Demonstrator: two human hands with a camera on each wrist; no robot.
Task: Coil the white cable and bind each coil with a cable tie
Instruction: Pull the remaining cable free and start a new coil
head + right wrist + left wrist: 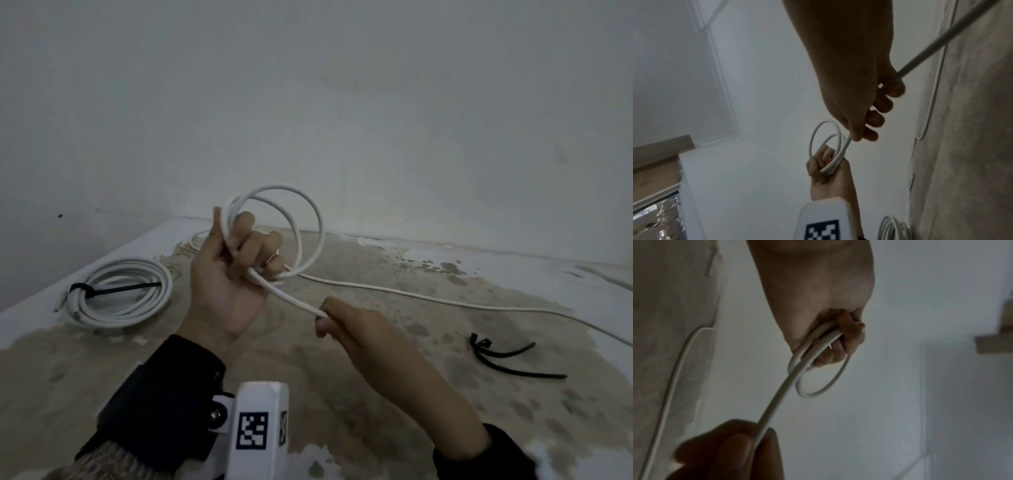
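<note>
My left hand [236,267] is raised over the table, palm toward me, fingers curled round a few loops of the white cable [310,219]. The same loops [824,386] hang from its fist in the left wrist view. A straight run of cable leads down to my right hand [329,320], which pinches it between thumb and fingers [888,91]. The loose rest of the cable [445,299] trails right across the table. A finished white coil [120,294] bound with a black cable tie [113,290] lies at the left.
Loose black cable ties [503,356] lie on the table at the right. The tabletop [376,394] is worn and blotched, with a white wall right behind it. A white wrist camera mount [257,431] sits on my left forearm.
</note>
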